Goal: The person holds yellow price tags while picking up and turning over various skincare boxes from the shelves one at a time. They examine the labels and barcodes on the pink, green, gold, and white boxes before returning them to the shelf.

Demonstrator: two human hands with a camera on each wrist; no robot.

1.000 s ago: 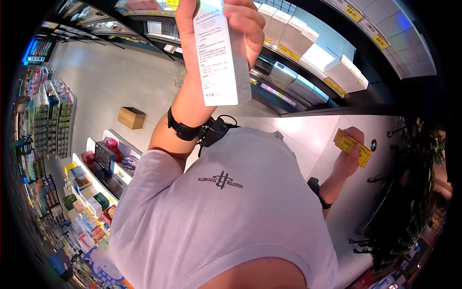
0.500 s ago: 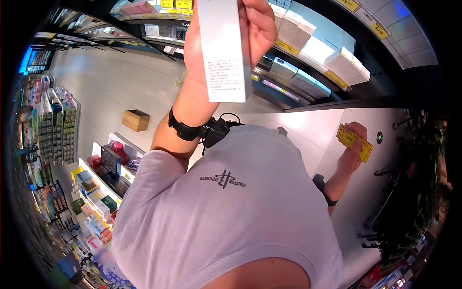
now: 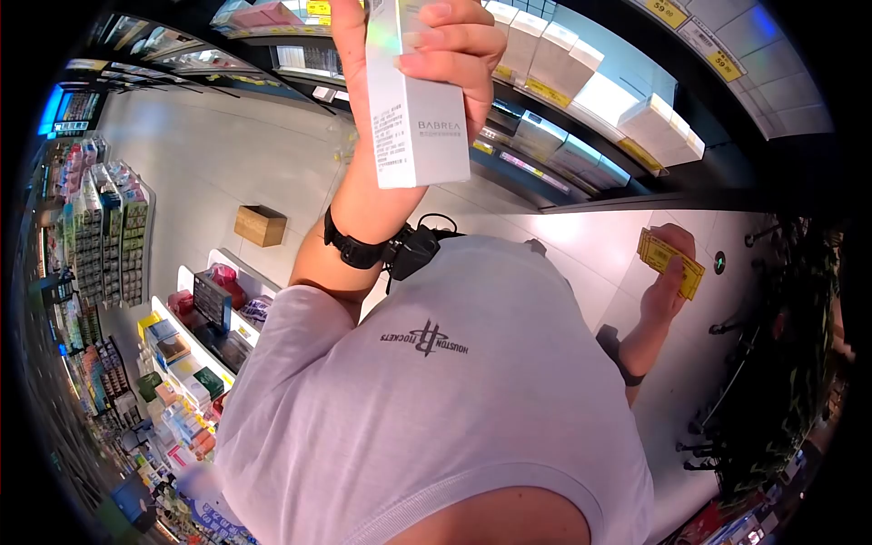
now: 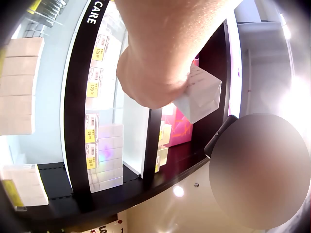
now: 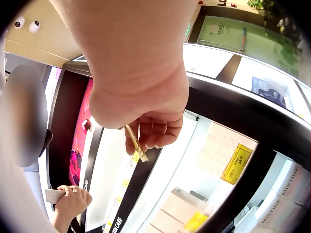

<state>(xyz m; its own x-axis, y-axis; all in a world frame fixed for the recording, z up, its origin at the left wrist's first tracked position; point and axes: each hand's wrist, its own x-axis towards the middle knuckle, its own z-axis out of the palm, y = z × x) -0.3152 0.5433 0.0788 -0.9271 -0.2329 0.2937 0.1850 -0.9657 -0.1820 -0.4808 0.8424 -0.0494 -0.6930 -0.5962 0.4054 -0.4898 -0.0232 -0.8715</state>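
In the head view, my left hand (image 3: 454, 50) grips a tall white box (image 3: 413, 136) printed BABREA, with fingers wrapped over its upper part. One end of that white box (image 4: 200, 94) shows past the left hand (image 4: 155, 85) in the left wrist view. My right hand (image 3: 665, 295) pinches a small stack of yellow price tags (image 3: 670, 262), thumb across the front. The right wrist view has the right hand (image 5: 150, 109) bent downward, with the tags (image 5: 137, 144) seen edge-on between thumb and fingers.
Lit shelves (image 3: 545, 95) of boxed goods with yellow price labels stand ahead. Display racks (image 3: 104, 227) and a low white stand (image 3: 195, 350) are on the left. A wooden box (image 3: 261, 225) sits on the floor. Dark foliage (image 3: 772, 345) lies to the right.
The white box has turned in my left hand, from a text-covered face to a corner with the BABREA face showing. My left fingers now wrap across it. The right hand is nearly still.
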